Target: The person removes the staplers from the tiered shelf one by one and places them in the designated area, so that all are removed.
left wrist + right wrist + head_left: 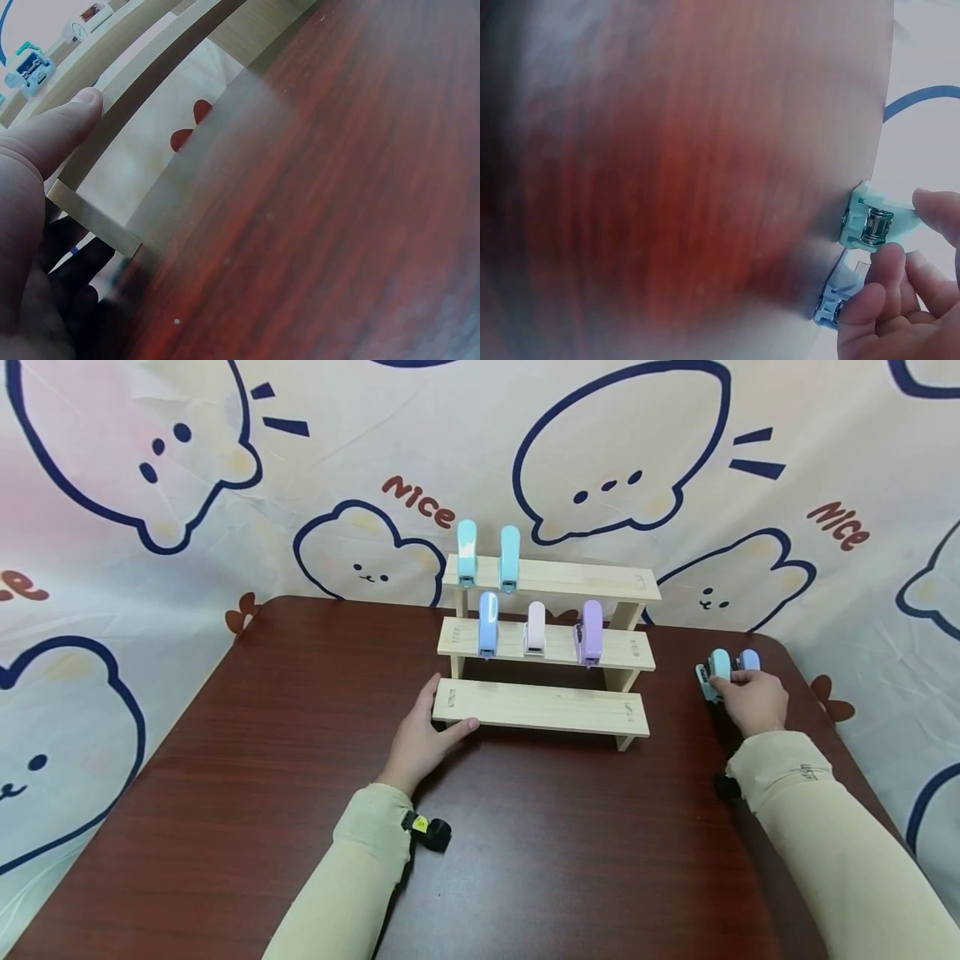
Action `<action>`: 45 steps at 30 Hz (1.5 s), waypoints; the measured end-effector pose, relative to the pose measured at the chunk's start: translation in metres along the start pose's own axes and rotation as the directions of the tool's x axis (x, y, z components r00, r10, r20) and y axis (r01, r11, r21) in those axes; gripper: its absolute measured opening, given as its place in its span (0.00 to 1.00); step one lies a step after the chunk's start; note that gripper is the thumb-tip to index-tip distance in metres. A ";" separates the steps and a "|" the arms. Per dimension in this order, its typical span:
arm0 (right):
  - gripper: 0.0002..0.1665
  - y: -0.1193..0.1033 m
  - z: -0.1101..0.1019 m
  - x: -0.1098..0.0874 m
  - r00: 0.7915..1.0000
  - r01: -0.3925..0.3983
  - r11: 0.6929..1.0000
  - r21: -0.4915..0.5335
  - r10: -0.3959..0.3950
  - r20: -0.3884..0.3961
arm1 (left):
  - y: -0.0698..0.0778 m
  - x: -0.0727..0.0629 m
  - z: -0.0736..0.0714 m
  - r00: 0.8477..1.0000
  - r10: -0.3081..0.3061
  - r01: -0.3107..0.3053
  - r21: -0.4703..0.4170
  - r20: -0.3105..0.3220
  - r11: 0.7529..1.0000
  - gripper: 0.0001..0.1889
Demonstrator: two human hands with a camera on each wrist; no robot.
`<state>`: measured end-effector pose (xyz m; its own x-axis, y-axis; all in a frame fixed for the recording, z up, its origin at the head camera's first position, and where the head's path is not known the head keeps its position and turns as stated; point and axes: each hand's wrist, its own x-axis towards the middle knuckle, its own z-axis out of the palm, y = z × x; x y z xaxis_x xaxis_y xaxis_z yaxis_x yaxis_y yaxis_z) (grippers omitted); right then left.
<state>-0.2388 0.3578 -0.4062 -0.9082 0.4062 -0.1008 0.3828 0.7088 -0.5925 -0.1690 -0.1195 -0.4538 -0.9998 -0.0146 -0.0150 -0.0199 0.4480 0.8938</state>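
My left hand (417, 742) holds the left end of the lowest tier of a three-tier light wooden rack (540, 706), its thumb along the front edge and its fingers round the end. At the table's right, my right hand (756, 702) pinches a mint-green stapler (868, 221) between thumb and fingers. A blue stapler (748, 660) stands right beside it, partly covered by the fingers. Two turquoise staplers, one at the left end (467, 552) and one next to it (509, 558), stand on the top tier. The middle tier bears a blue stapler (488, 625), a pale pinkish one (535, 628) and a purple one (590, 632).
The dark reddish-brown wooden table (570, 843) carries the rack near its back edge. Behind and at both sides hangs a pale cloth (337, 452) printed with cartoon bears and red lettering. A strap with a black camera (431, 833) sits on the left wrist.
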 end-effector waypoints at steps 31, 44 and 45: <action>0.37 -0.070 -0.020 -0.021 0.964 0.195 0.955 0.224 -0.144 -0.223 | 0.000 0.000 0.000 1.000 -0.013 0.013 -0.001 -0.011 1.000 0.56; 0.31 -0.137 -0.010 -0.048 0.919 0.381 0.890 0.251 -0.334 -0.212 | -0.001 -0.001 -0.001 1.000 -0.009 0.009 0.005 -0.007 1.000 0.56; 0.31 -0.141 -0.009 -0.048 0.917 0.389 0.887 0.249 -0.345 -0.201 | -0.002 -0.001 -0.001 1.000 -0.008 0.008 0.006 -0.008 1.000 0.56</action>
<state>-0.2475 0.2434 -0.3108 -0.9306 0.2436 0.2730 -0.0556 0.6432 -0.7637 -0.1680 -0.1206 -0.4549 -0.9995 -0.0251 -0.0186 -0.0280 0.4535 0.8908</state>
